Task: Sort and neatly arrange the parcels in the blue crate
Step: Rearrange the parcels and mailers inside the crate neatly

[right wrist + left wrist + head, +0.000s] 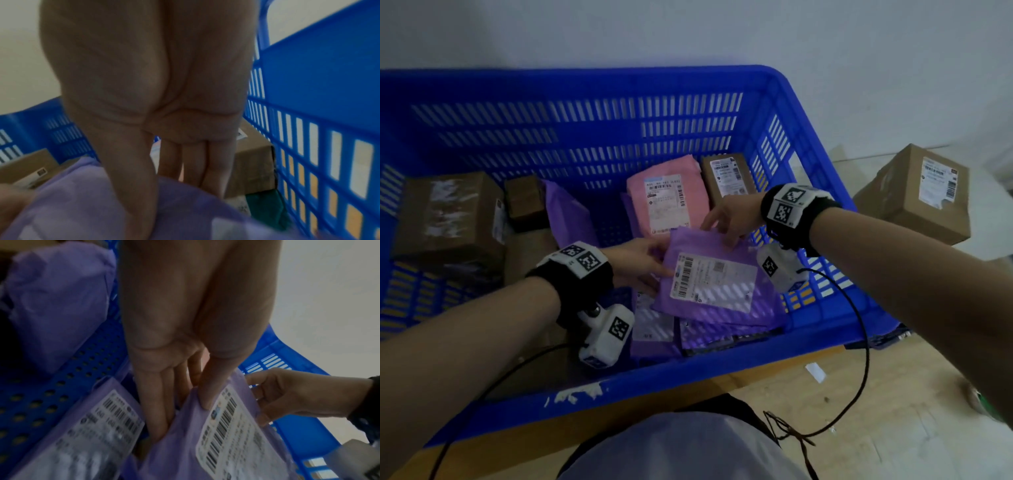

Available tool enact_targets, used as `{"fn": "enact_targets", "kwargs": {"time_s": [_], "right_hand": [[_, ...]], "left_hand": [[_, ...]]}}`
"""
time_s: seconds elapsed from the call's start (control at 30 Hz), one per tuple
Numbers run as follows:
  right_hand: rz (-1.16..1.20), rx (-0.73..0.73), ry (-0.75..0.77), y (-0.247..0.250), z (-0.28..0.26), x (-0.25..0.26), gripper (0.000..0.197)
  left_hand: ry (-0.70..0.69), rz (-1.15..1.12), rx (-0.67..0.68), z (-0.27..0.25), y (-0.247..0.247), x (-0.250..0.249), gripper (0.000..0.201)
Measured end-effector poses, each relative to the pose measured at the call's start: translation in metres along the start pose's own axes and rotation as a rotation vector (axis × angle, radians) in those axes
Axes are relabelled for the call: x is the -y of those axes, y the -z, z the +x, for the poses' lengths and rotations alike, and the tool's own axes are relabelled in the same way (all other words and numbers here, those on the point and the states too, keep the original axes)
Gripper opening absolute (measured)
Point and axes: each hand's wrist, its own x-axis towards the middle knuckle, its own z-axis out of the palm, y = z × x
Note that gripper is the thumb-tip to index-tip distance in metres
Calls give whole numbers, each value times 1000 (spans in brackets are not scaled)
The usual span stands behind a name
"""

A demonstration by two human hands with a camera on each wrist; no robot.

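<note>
The blue crate [784, 102] surrounds both hands. Just beyond the grip lies a pink mailer [666, 198]. The purple mailer [715, 277] is pinched by the left hand [640, 263] and right hand [732, 219], above other purple parcels.

Cardboard box [917, 195] outside crate, right of grip, white label on top. White paper scrap [815, 372] on wooden floor [876, 411], nearer than grip. White wall [688, 31] behind.

Parcel-sorting room: labelled parcels [671, 202], blue crate [585, 82]
</note>
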Motion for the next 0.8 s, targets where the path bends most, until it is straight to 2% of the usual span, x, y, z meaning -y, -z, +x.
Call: {"fn": "enact_targets", "kwargs": {"time_s": [0.17,0.27,0.4,0.47,0.57,0.7,0.8], "right_hand": [[-227,-7,7,-12,7,-2,60],[-178,20,-1,-22,16,-5,56],[-189,81,-17,-29,19,-3,60],[-215,85,-15,-29,16,5,60],[-193,-23,44,-21,8,27,53],[44,-140,197,-7,7,70,41],[116,-201,249,-5,20,98,41]], "left_hand": [[97,30,29,14,-14,9,9],[133,126,88,18,-16,7,8],[173,301,158,19,-14,10,6],[158,364,150,17,-10,9,17],[36,447,83,4,7,-3,30],[-80,411,-81,-23,47,-21,28],[-126,425,-220,-46,84,-21,28]]}}
